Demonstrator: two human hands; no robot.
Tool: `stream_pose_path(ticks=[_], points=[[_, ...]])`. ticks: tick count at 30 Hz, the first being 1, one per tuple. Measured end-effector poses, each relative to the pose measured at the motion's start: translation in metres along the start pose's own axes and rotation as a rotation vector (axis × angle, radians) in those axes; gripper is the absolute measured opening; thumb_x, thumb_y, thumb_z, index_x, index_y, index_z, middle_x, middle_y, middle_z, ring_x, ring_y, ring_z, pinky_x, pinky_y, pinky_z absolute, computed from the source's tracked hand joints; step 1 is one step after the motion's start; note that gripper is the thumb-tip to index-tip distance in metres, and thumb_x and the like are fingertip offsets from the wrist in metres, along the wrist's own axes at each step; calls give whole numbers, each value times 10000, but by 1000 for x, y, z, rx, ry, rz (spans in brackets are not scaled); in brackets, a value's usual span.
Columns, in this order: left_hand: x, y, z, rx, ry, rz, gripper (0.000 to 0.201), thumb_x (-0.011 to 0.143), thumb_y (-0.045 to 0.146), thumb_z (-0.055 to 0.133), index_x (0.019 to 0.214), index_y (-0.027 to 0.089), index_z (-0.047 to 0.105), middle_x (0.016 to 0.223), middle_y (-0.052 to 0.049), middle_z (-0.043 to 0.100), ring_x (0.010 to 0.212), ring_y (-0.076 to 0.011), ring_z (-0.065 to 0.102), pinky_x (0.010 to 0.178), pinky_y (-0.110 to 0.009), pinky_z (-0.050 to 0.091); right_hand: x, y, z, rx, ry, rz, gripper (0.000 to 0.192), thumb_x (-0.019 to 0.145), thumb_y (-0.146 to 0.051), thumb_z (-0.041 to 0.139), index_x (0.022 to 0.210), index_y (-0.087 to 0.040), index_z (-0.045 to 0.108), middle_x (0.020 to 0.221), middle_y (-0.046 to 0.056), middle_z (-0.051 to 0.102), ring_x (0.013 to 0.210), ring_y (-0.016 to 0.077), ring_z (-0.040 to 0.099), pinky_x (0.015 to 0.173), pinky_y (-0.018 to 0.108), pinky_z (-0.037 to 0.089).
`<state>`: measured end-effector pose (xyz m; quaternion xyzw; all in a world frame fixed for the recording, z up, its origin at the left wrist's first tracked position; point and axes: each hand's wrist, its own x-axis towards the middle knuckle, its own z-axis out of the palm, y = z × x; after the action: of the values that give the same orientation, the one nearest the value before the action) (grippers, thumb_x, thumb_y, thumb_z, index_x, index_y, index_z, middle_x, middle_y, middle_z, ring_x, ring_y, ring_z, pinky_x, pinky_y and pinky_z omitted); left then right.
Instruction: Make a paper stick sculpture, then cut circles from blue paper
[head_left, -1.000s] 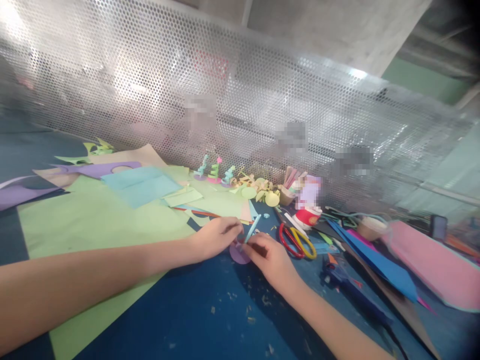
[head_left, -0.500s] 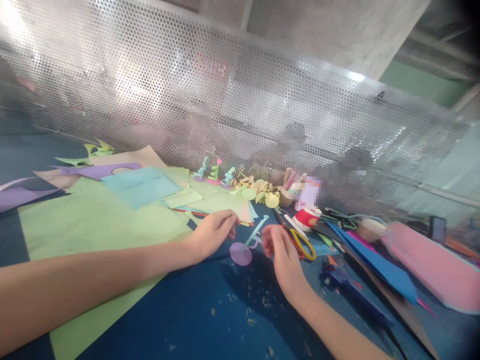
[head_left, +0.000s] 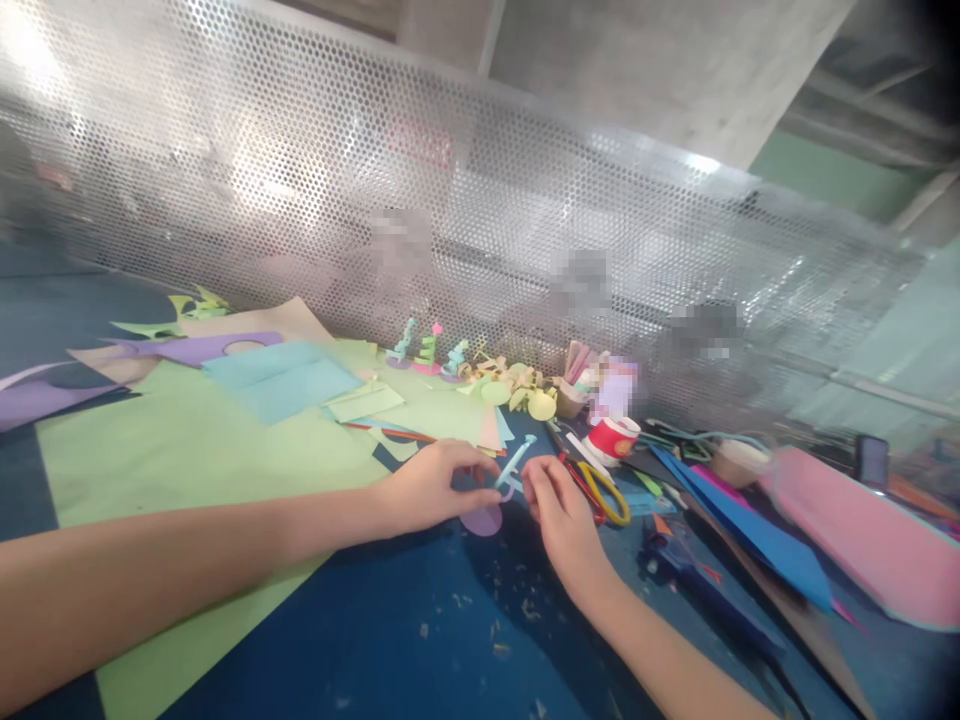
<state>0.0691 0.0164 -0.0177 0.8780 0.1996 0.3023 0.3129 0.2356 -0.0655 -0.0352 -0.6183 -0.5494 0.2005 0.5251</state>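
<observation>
A small paper figure stands on the blue table [head_left: 420,640]: a light-blue strip [head_left: 514,460] rising at a slant from a purple paper disc [head_left: 482,520]. My left hand [head_left: 431,485] pinches the lower part of the strip just above the disc. My right hand [head_left: 559,515] is on the other side, its fingertips touching or nearly touching the strip's curled base. The fingers hide where strip and disc join.
Scissors with red and yellow handles [head_left: 600,487] lie just right of my right hand. A red paper cup [head_left: 613,437], finished paper figures [head_left: 427,350], green paper sheets [head_left: 187,450], blue and pink sheets [head_left: 847,530] and a perforated metal screen [head_left: 480,230] surround the spot.
Both hands let go of the figure half a second ago and have now closed back onto it. The view has barely shifted.
</observation>
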Motion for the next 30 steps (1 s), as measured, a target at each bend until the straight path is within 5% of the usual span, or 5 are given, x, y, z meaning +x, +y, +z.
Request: stream_pose_path(ticks=[9,30], points=[[1,-3,0,-33,-28,-5,130,802,250,535,861,202,641,794,8,656,777,-141,589,723,-221,429,1,-1,0,-107,-104,-31,272,892,-417,380,779,-205,508,642,-18,478,568,132,450,513,240,358],[-3,-4,-1,-8,39,-136,193,738,315,588,902,214,601,792,7,653,738,-151,593,695,-239,445,-1,-10,3,-207,-168,-77,216,873,-389,420,835,-210,534,712,11,578,660,174,555,614,262,437]])
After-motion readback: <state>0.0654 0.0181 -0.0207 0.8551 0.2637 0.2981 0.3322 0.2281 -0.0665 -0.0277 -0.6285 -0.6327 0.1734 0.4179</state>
